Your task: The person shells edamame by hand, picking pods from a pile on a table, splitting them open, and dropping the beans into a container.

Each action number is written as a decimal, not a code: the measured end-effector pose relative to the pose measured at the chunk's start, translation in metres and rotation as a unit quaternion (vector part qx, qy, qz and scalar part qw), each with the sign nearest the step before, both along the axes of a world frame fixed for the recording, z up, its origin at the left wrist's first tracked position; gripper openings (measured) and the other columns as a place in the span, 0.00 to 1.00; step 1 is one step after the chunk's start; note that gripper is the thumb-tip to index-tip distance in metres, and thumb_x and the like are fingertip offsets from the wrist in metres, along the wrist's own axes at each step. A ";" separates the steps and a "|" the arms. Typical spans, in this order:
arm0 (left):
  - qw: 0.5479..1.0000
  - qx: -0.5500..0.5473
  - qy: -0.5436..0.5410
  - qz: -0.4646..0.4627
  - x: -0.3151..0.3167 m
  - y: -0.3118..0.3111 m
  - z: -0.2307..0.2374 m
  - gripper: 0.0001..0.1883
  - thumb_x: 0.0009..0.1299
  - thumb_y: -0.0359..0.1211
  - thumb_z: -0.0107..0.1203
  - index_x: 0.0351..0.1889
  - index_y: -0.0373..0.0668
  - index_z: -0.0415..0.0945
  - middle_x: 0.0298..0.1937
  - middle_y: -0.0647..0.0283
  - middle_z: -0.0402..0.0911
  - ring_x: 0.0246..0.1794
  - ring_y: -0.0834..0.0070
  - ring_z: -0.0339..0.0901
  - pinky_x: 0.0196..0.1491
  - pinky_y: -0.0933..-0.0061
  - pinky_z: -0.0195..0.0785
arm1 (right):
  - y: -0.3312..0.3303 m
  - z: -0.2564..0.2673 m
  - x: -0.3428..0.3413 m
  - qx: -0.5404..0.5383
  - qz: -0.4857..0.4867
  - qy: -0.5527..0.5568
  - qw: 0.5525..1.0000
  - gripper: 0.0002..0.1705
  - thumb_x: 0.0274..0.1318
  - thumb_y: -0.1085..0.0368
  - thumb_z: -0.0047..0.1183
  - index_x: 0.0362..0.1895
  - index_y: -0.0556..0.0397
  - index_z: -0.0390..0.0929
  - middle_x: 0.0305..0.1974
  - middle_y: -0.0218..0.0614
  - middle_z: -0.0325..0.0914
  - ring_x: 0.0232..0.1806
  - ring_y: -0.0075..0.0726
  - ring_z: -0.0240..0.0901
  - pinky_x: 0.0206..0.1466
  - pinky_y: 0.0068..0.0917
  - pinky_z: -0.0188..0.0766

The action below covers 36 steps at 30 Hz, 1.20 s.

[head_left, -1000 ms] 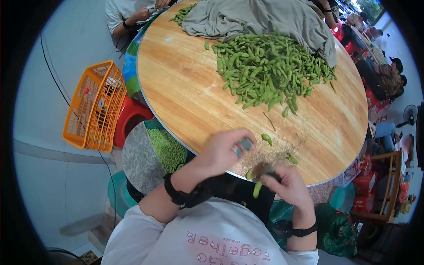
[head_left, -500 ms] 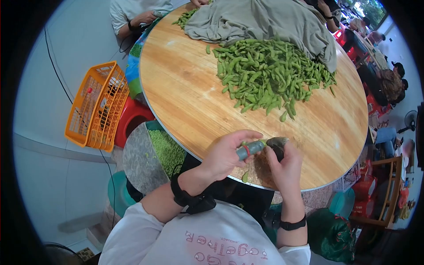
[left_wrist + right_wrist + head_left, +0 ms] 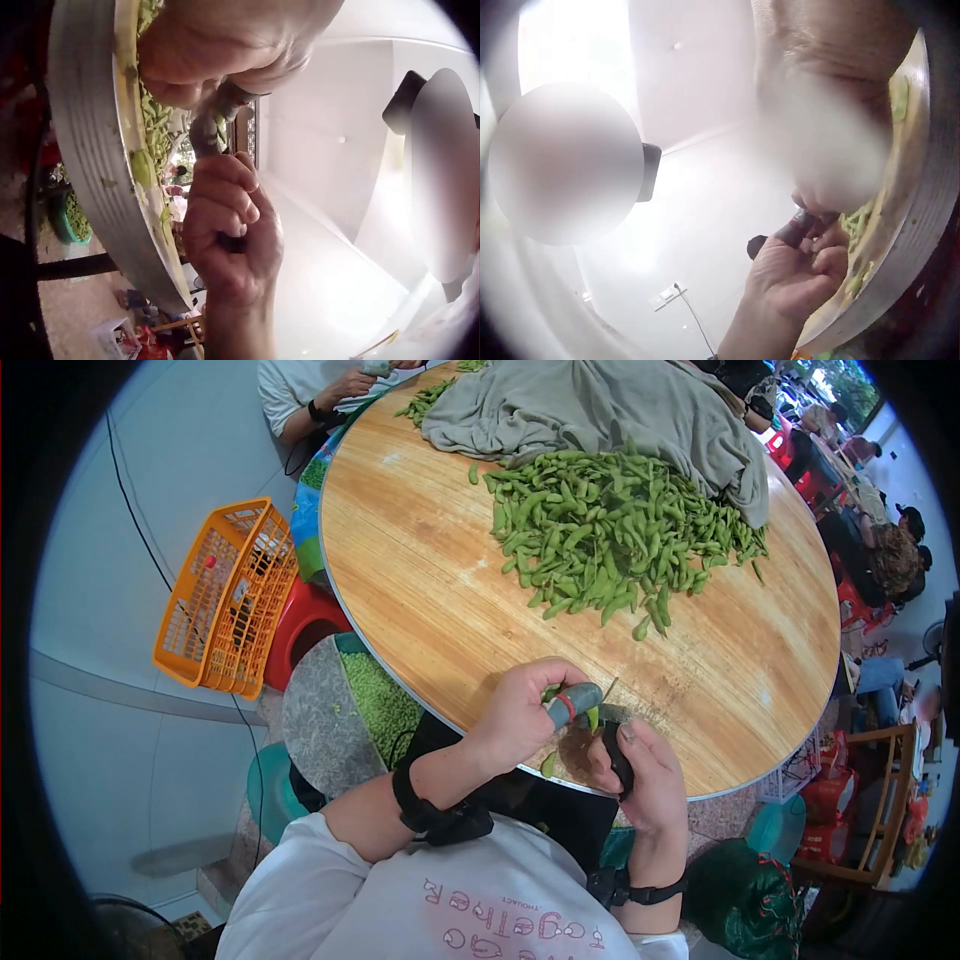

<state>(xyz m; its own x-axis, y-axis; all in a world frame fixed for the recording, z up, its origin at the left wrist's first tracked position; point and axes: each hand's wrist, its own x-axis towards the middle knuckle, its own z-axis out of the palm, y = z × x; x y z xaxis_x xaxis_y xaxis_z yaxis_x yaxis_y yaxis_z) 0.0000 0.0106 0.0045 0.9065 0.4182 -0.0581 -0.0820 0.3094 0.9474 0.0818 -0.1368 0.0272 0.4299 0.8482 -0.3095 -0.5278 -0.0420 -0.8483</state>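
In the head view my left hand point(image 3: 525, 720) pinches a green pod point(image 3: 593, 718) between its fingers and the thumb, which wears a grey-green cover with a red band. Close on the right, my right hand point(image 3: 645, 770) grips a black-handled tool point(image 3: 619, 762); its greyish end lies beside the pod. The left wrist view shows the right hand point(image 3: 236, 225) with curled fingers around the tool. In the right wrist view the left hand point(image 3: 795, 277) appears below, its covered thumb pointing up. A loose pod point(image 3: 549, 764) lies near the table edge.
A pile of pods point(image 3: 600, 530) lies on the round wooden table point(image 3: 400, 570), partly under a grey cloth point(image 3: 560, 405). Shelled beans point(image 3: 375, 695) fill a container at the left. Beyond stand an orange basket point(image 3: 215, 600) and a red stool point(image 3: 300, 625). Other people sit around.
My right hand has moved slightly down, and the tool's black handle has turned more upright. The left thumb has tilted up, and a pod now shows between the hands.
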 end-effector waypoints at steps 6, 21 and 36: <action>0.998 0.022 0.049 -0.037 0.002 -0.004 -0.003 0.03 0.62 0.25 0.55 0.33 0.37 0.74 0.31 0.70 0.74 0.33 0.84 0.69 0.38 0.82 0.63 | 0.003 -0.007 -0.001 -0.027 -0.022 -0.042 0.999 0.13 0.64 0.63 0.37 0.30 0.56 0.67 0.18 0.23 0.63 0.17 0.15 0.52 0.19 0.13 0.48; 0.965 0.013 -0.146 -0.219 0.006 0.011 -0.004 0.11 0.60 0.37 0.60 0.24 0.40 0.73 0.27 0.67 0.73 0.29 0.81 0.68 0.33 0.82 0.59 | -0.011 -0.009 0.003 0.081 0.039 0.270 0.959 0.09 0.61 0.66 0.40 0.38 0.60 0.67 0.23 0.36 0.66 0.13 0.16 0.51 0.14 0.11 0.47; 0.993 -0.043 -0.034 -0.105 0.003 0.004 -0.005 0.06 0.63 0.31 0.54 0.29 0.38 0.72 0.28 0.67 0.70 0.31 0.83 0.66 0.35 0.83 0.59 | -0.002 -0.001 -0.005 0.062 0.019 0.196 0.978 0.10 0.62 0.66 0.39 0.40 0.61 0.66 0.22 0.33 0.65 0.14 0.14 0.51 0.15 0.10 0.48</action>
<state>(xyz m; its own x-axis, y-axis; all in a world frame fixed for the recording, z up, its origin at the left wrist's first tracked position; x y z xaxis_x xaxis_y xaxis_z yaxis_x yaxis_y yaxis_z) 0.0028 0.0143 -0.0006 0.9763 0.2155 -0.0214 -0.0694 0.4052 0.9116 0.0767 -0.1389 0.0259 0.2660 0.9027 -0.3382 -0.8139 0.0223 -0.5806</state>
